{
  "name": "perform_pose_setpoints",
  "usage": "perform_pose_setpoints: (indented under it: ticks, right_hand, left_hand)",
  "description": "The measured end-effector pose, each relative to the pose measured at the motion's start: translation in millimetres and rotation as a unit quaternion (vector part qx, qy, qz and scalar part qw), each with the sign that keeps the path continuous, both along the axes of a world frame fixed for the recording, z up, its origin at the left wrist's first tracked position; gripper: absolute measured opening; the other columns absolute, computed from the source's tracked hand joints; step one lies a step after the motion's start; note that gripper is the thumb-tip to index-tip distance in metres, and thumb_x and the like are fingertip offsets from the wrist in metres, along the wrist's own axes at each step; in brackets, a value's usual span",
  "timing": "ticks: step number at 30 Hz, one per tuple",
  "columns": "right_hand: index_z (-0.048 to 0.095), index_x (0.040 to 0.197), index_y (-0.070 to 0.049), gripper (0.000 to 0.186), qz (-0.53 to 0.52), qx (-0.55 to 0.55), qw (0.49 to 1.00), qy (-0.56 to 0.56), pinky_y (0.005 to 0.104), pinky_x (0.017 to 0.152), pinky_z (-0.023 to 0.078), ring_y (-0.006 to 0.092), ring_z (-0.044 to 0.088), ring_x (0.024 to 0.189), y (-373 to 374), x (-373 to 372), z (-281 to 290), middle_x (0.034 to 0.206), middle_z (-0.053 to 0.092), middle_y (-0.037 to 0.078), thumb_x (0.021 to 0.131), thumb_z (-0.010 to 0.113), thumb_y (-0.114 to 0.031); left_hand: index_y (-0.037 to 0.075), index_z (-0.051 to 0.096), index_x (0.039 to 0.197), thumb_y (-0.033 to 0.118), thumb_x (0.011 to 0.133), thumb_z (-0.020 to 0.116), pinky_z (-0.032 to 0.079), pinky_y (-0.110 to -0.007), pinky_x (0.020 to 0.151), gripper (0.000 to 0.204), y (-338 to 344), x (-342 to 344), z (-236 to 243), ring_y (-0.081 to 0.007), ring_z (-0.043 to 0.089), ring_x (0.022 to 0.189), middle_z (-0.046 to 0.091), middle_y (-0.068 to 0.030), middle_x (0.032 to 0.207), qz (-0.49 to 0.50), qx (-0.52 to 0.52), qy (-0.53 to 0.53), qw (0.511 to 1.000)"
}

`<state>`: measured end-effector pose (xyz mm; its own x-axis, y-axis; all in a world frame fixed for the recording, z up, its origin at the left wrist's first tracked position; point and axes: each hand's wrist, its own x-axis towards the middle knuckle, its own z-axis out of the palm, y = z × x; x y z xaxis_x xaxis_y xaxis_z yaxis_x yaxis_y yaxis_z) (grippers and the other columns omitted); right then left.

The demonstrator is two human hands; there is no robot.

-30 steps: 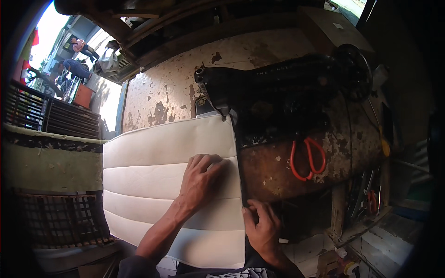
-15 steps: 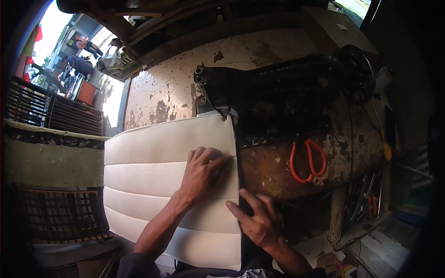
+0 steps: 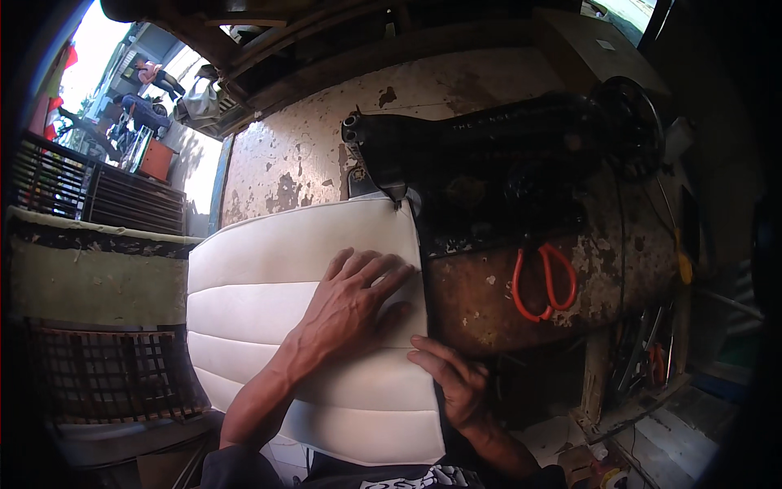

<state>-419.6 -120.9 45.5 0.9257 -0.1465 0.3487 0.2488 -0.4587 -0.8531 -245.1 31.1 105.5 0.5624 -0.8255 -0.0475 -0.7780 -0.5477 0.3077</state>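
Note:
A white quilted panel (image 3: 244,314) with stitched cross seams stretches from the sewing machine towards my lap. Its far right corner lies under the needle end of the black sewing machine (image 3: 489,163). My left hand (image 3: 350,297) rests flat on the panel near its right edge, fingers spread and holding nothing. Lower down, my right hand (image 3: 456,379) grips that same edge. Its fingertips lie together on the top face, and the thumb side at the edge is partly hidden.
Scissors with red handles (image 3: 544,281) lie on the worn wooden table (image 3: 481,297), right of the panel. The machine's handwheel (image 3: 631,126) stands at the far right. A slatted gate (image 3: 134,200) is at the left, with two people (image 3: 145,112) outside beyond it.
The panel's near end has swung slightly to the right. My left hand has flattened and spread on it; my right hand's fingers have drawn together and closed on the edge.

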Motion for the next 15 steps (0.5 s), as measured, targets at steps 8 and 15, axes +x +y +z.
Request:
perform_pose_setpoints:
  ticks: [8,15]
  right_hand:
    - [0.074,0.116,-0.007,0.028,0.016,0.004,1.000,-0.001,0.0358,0.080,0.064,0.0279,0.077,0.101,-5.3,-0.2,-4.6,0.123,0.074,0.011,0.090,0.065,-0.005]
    - [0.074,0.117,-0.006,0.028,0.023,-0.006,0.999,-0.034,0.0359,0.082,0.065,0.0272,0.076,0.104,-7.3,1.8,-12.6,0.123,0.074,0.009,0.090,0.065,-0.005]
  left_hand:
    - [0.010,0.064,0.140,0.024,0.092,0.071,0.036,-0.049,0.116,0.051,-7.7,3.1,2.9,-0.0344,0.055,0.125,0.061,-0.0132,0.137,0.017,0.019,0.038,0.999]
    - [0.015,0.068,0.137,0.023,0.090,0.072,0.036,-0.050,0.113,0.047,-10.9,8.4,-2.9,-0.0350,0.052,0.126,0.059,-0.0121,0.135,0.019,0.031,0.039,0.999]
